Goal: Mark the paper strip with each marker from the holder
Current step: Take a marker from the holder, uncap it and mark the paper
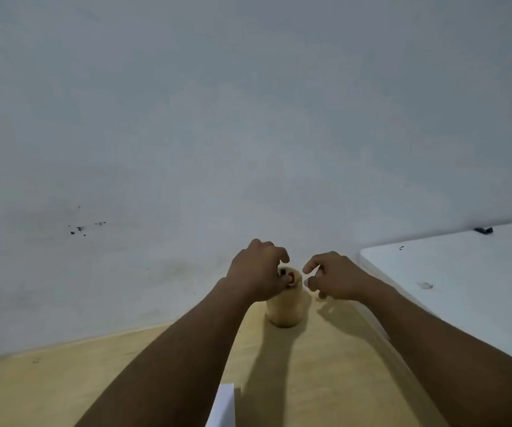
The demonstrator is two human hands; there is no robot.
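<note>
A tan cylindrical holder (285,309) stands at the far end of the wooden table (63,380), against the wall. Marker tops, one dark and one reddish (291,276), show at its mouth. My left hand (257,272) is curled over the holder's left rim, fingers at the marker tops; whether it grips one is hidden. My right hand (331,277) hovers just right of the rim, fingers bent and apart, holding nothing. A white paper strip (222,408) lies near the table's front edge, partly cut off by the frame.
A pale grey wall (248,118) rises right behind the holder. A white table (464,288) adjoins on the right, with a small dark object (484,230) at its far edge.
</note>
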